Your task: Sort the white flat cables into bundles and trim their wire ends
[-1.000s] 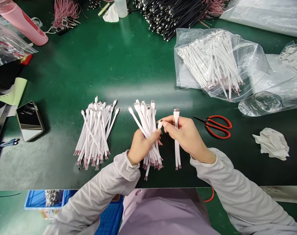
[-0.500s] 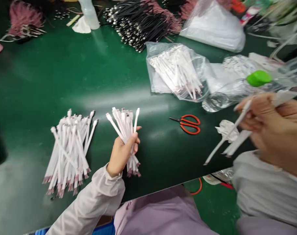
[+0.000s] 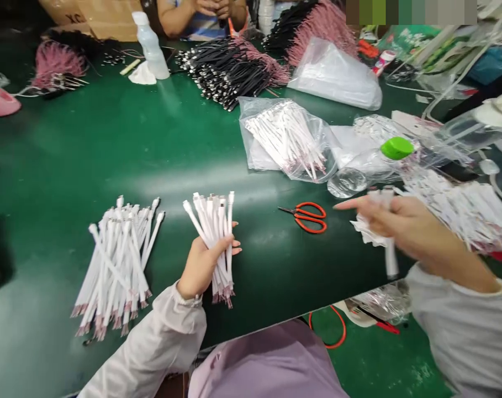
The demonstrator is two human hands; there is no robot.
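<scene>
On the green workbench (image 3: 47, 166), a bundle of white cables (image 3: 221, 249) is being clutched by the left hand (image 3: 205, 265), its fingers curled around it, while a white cable (image 3: 390, 260) is being pinched by the right hand (image 3: 400, 218), forefinger extended, now being held further right, above a crumpled white wipe (image 3: 360, 229), past the red-handled scissors (image 3: 302, 217).

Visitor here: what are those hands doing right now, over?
Left hand grips white cable bundle. Right hand holds one cable. Crumpled cloth under right hand.
</scene>
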